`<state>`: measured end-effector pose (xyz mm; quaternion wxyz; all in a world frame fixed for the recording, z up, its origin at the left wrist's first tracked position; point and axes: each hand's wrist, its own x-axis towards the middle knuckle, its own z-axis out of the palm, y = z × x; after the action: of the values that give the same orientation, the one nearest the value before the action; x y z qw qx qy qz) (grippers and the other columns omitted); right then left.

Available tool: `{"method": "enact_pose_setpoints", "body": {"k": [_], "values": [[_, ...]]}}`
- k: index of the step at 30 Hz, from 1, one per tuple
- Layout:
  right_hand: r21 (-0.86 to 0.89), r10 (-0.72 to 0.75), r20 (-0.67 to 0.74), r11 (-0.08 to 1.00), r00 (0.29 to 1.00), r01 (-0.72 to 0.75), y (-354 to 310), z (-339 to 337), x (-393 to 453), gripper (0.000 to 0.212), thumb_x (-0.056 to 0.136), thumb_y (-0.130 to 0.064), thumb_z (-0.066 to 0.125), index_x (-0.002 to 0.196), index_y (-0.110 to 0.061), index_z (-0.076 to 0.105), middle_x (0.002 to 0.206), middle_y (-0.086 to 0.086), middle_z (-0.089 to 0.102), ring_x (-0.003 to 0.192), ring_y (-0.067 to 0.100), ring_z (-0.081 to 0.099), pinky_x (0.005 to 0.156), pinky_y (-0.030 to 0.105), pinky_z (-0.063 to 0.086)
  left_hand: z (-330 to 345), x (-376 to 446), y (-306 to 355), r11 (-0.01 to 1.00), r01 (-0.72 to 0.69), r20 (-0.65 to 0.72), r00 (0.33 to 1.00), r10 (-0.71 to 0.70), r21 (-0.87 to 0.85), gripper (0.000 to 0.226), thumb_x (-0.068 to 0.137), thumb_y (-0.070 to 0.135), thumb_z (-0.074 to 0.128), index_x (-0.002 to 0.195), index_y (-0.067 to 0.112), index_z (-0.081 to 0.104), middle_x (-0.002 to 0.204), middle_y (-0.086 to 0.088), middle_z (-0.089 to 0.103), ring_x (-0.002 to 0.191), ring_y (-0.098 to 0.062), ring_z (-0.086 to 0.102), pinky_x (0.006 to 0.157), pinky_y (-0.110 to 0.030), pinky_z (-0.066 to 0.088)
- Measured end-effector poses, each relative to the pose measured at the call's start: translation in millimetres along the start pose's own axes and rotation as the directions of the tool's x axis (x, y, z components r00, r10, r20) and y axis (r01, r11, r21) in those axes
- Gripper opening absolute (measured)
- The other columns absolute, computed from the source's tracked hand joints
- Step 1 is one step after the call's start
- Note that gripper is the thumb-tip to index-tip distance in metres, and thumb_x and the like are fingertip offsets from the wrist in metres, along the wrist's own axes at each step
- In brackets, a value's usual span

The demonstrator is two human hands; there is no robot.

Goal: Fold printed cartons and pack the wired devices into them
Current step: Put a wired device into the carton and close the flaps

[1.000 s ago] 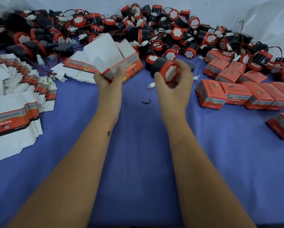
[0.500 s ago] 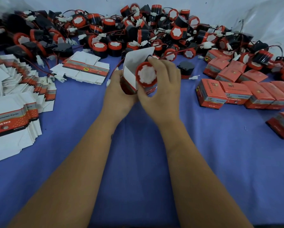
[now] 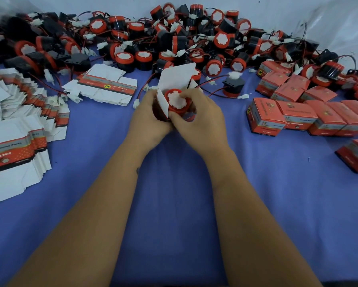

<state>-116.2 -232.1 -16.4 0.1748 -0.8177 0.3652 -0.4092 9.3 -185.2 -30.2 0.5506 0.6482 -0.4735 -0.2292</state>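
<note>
Together both hands grip: left hand (image 3: pixel 147 119) the carton (image 3: pixel 174 83), right hand (image 3: pixel 201 119) the device (image 3: pixel 177 100).

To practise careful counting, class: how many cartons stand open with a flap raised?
1. The open carton is held mid-table between the left hand and right hand, a device in its mouth. Others could be hidden behind the device pile.
</note>
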Motion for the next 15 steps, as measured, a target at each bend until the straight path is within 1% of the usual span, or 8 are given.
{"method": "enact_pose_setpoints", "body": {"k": [3, 6, 8, 10, 11, 13, 14, 15], "values": [[-0.047, -0.025, 0.007, 0.999, 1.0, 0.025, 1.0, 2.3, -1.1, 0.033, 0.086, -0.031, 0.069, 0.114, -0.015, 0.067, 0.105, 0.0, 0.07, 0.093, 0.02, 0.062, 0.084, 0.034, 0.048, 0.9, 0.3, -0.2, 1.0, -0.013, 0.011, 1.0, 0.013, -0.014, 0.065, 0.076, 0.003, 0.078, 0.129, 0.027, 0.049, 0.113, 0.015, 0.064, 0.106, -0.003, 0.062, 0.091, -0.025, 0.053], [-0.126, -0.093, 0.017, 0.988, 0.996, 0.095, 1.3, 3.7, -2.1, 0.029, 0.092, -0.031, 0.061, 0.113, -0.014, 0.072, 0.107, 0.0, 0.073, 0.099, 0.021, 0.063, 0.094, 0.032, 0.039, 1.3, 1.9, -0.6, 1.0, 0.025, -0.001, 1.0, -0.025, -0.019, 0.059, 0.08, 0.011, 0.078, 0.132, 0.022, 0.049, 0.12, 0.007, 0.065, 0.109, -0.01, 0.062, 0.089, -0.026, 0.053], [-0.185, -0.092, 0.031, 0.978, 0.995, 0.096, 2.3, 4.4, -1.3, 0.028, 0.095, -0.034, 0.058, 0.111, -0.017, 0.074, 0.111, -0.003, 0.07, 0.108, 0.02, 0.054, 0.093, 0.027, 0.028, 1.1, 2.2, -0.4, 0.999, 0.044, -0.01, 0.999, -0.044, -0.008, 0.059, 0.081, 0.015, 0.077, 0.133, 0.02, 0.049, 0.12, 0.006, 0.065, 0.107, -0.01, 0.062, 0.086, -0.024, 0.054], [-0.198, -0.054, 0.006, 0.979, 0.998, 0.055, 2.6, 4.5, -0.5, 0.029, 0.095, -0.037, 0.057, 0.096, -0.017, 0.077, 0.101, -0.004, 0.062, 0.102, 0.018, 0.044, 0.087, 0.025, 0.024, 1.2, 0.8, 0.5, 0.998, 0.053, -0.001, 0.999, -0.053, -0.037, 0.056, 0.08, 0.018, 0.079, 0.128, 0.024, 0.051, 0.115, 0.011, 0.065, 0.103, -0.003, 0.063, 0.08, -0.019, 0.054], [-0.149, -0.019, -0.045, 0.989, 0.999, 0.012, 2.0, 4.2, -0.3, 0.03, 0.094, -0.036, 0.056, 0.081, -0.017, 0.075, 0.092, -0.003, 0.056, 0.094, 0.017, 0.04, 0.084, 0.026, 0.025, 0.9, -0.2, 1.4, 0.996, 0.062, 0.009, 0.998, -0.062, -0.066, 0.055, 0.078, 0.019, 0.081, 0.125, 0.028, 0.052, 0.113, 0.014, 0.065, 0.1, 0.001, 0.063, 0.077, -0.015, 0.054], [0.041, 0.141, -0.169, 0.99, 0.976, -0.136, 1.4, 1.3, 1.5, 0.039, 0.093, -0.026, 0.055, 0.054, -0.023, 0.05, 0.076, -0.005, 0.043, 0.076, 0.012, 0.037, 0.071, 0.028, 0.03, -0.9, -1.2, 4.3, 0.987, 0.103, 0.022, 0.995, -0.101, -0.124, 0.053, 0.076, 0.02, 0.081, 0.117, 0.036, 0.053, 0.109, 0.018, 0.065, 0.095, 0.007, 0.062, 0.072, -0.011, 0.051], [0.152, 0.267, -0.192, 0.959, 0.944, -0.24, 1.2, -1.4, 3.0, 0.045, 0.093, -0.023, 0.054, 0.052, -0.023, 0.037, 0.068, -0.007, 0.039, 0.066, 0.009, 0.034, 0.063, 0.029, 0.03, -2.2, -1.0, 5.7, 0.98, 0.127, 0.022, 0.992, -0.125, -0.156, 0.048, 0.073, 0.02, 0.077, 0.112, 0.039, 0.054, 0.107, 0.019, 0.065, 0.093, 0.007, 0.062, 0.069, -0.01, 0.049], [0.264, 0.385, -0.194, 0.906, 0.902, -0.33, 2.4, -4.5, 4.7, 0.046, 0.094, -0.022, 0.054, 0.054, -0.021, 0.032, 0.061, -0.009, 0.036, 0.057, 0.007, 0.031, 0.057, 0.028, 0.029, -3.5, -0.1, 6.9, 0.97, 0.148, 0.019, 0.989, -0.147, -0.192, 0.044, 0.068, 0.019, 0.07, 0.105, 0.038, 0.056, 0.104, 0.017, 0.066, 0.09, 0.004, 0.063, 0.067, -0.01, 0.048]]}}
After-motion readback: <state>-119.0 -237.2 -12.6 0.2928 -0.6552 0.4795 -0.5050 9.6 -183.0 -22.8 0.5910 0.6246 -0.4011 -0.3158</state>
